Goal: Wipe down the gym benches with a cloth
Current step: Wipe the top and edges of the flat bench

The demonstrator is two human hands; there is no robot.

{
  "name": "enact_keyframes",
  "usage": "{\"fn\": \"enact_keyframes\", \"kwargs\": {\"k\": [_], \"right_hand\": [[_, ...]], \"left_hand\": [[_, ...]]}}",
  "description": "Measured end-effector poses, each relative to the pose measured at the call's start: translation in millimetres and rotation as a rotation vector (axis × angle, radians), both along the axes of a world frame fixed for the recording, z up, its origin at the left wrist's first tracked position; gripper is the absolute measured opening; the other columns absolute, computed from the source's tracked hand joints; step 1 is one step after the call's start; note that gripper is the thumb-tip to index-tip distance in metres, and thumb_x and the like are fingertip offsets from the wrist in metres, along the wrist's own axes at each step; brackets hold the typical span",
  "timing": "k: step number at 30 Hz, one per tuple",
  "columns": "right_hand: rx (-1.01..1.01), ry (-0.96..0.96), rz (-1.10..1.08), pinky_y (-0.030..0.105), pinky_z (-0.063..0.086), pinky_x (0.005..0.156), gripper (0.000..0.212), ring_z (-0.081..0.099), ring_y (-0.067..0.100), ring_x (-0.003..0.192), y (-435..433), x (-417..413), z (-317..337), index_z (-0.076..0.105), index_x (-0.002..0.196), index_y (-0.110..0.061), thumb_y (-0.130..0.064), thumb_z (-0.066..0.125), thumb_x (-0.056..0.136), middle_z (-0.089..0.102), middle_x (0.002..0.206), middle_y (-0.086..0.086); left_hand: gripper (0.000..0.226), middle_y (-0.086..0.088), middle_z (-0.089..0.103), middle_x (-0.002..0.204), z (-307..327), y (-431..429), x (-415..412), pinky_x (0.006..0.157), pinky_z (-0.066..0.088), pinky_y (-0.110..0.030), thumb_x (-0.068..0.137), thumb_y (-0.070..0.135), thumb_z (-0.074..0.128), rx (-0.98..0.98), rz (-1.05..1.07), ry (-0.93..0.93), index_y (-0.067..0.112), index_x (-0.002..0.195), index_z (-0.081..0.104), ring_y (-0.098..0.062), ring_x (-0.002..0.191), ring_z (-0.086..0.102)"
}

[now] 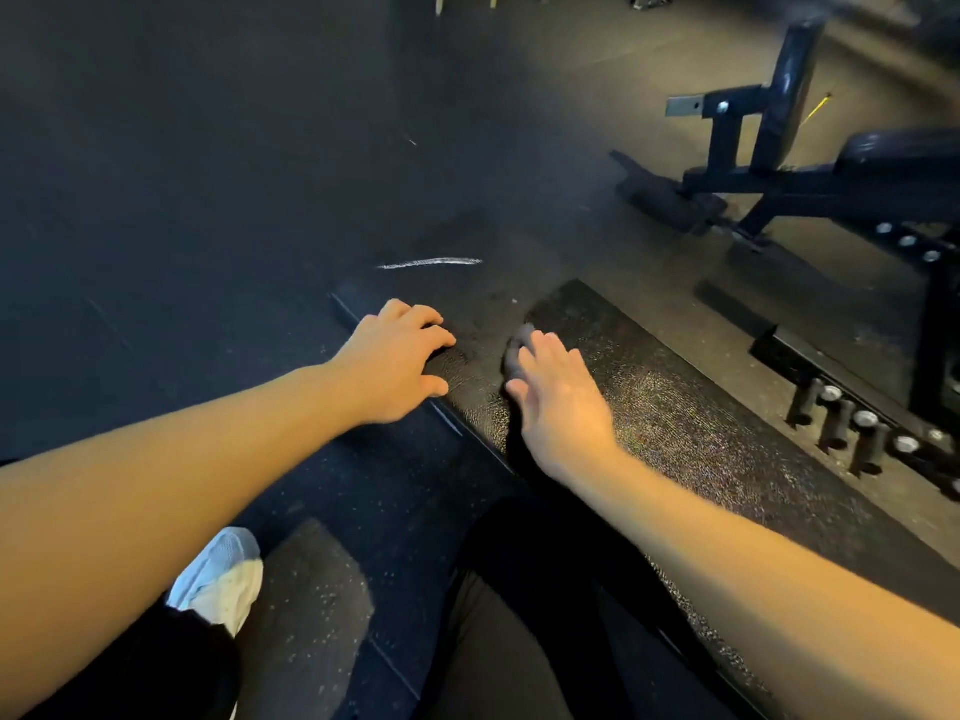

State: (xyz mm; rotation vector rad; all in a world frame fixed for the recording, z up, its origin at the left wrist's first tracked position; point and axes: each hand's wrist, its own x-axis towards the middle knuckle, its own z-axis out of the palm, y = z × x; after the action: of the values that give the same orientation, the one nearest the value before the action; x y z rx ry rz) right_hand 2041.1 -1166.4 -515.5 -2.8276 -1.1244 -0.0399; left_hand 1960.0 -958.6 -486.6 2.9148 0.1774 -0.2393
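Lying dark and blurred beneath the straight, spread fingers [540, 350] of the right hand [563, 402]: cloth [517, 350], pressed flat on the black padded desk [701, 433]. Left hand [389, 361], just left of those fingers: own fingers loosely bent, tips resting at the desk's edge, holding nothing. Beyond the fingertips: rubber floor [182, 200] with white streak [431, 262]. Far right of the fingers: peg rack [841, 423], second bench frame [779, 174]. Behind the left wrist: white shoe [223, 579].
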Motion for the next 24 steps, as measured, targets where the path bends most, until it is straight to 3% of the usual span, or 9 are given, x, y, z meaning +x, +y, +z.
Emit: {"fn": "enact_keyframes", "kwargs": {"k": [3,6,8,12,16,20,24], "right_hand": [[-0.006,0.036,0.126,0.050,0.025,0.124,0.047,0.033,0.031,0.150,-1,-30,-14,0.054,0.143,-0.004,-0.029,0.048,0.104,0.041,0.158,0.013],[0.028,0.044,0.191,0.047,0.030,0.121,0.050,0.040,0.031,0.145,-10,-16,-10,0.060,0.136,-0.006,-0.037,0.040,0.104,0.049,0.153,0.010],[-0.020,0.023,0.108,0.044,0.032,0.115,0.044,0.043,0.032,0.138,-9,9,-2,0.058,0.131,-0.009,-0.038,0.039,0.104,0.048,0.147,0.006],[-0.096,0.022,-0.087,0.042,0.018,0.122,0.047,0.023,0.029,0.151,8,29,1,0.047,0.144,-0.007,-0.035,0.036,0.108,0.034,0.159,0.011],[0.030,0.004,0.090,0.050,0.029,0.121,0.044,0.037,0.036,0.146,3,-26,-10,0.057,0.137,-0.002,-0.028,0.046,0.103,0.048,0.151,0.016],[-0.014,-0.023,0.253,0.053,0.037,0.117,0.051,0.042,0.035,0.144,-4,-41,-14,0.060,0.137,-0.002,-0.035,0.045,0.101,0.049,0.152,0.016],[-0.059,0.024,0.215,0.047,0.019,0.126,0.051,0.020,0.029,0.155,25,-26,-9,0.044,0.151,-0.006,-0.034,0.036,0.109,0.031,0.164,0.011]], "left_hand": [[0.069,0.000,0.034,0.157,4,-1,3,0.113,0.035,-0.046,0.094,0.056,0.060,0.065,0.052,0.020,0.027,0.153,0.039,-0.027,0.143,0.028],[0.070,-0.004,0.034,0.155,8,-1,6,0.112,0.037,-0.047,0.095,0.054,0.061,0.072,0.102,0.048,0.026,0.154,0.038,-0.029,0.142,0.029],[0.067,-0.006,0.035,0.154,12,0,6,0.111,0.038,-0.047,0.095,0.050,0.063,0.061,0.127,0.053,0.024,0.153,0.039,-0.030,0.141,0.030],[0.066,-0.007,0.036,0.153,13,5,4,0.111,0.039,-0.047,0.095,0.047,0.065,0.031,0.182,0.045,0.023,0.152,0.041,-0.030,0.141,0.031],[0.064,-0.006,0.036,0.153,11,11,3,0.110,0.039,-0.046,0.096,0.044,0.065,0.004,0.199,0.037,0.023,0.151,0.041,-0.030,0.140,0.031],[0.062,-0.007,0.036,0.152,8,10,4,0.109,0.040,-0.046,0.096,0.044,0.064,0.032,0.196,0.023,0.022,0.150,0.041,-0.030,0.139,0.032],[0.062,-0.006,0.038,0.150,9,11,6,0.108,0.040,-0.045,0.095,0.045,0.066,0.029,0.195,0.029,0.023,0.149,0.043,-0.029,0.137,0.033]]}}
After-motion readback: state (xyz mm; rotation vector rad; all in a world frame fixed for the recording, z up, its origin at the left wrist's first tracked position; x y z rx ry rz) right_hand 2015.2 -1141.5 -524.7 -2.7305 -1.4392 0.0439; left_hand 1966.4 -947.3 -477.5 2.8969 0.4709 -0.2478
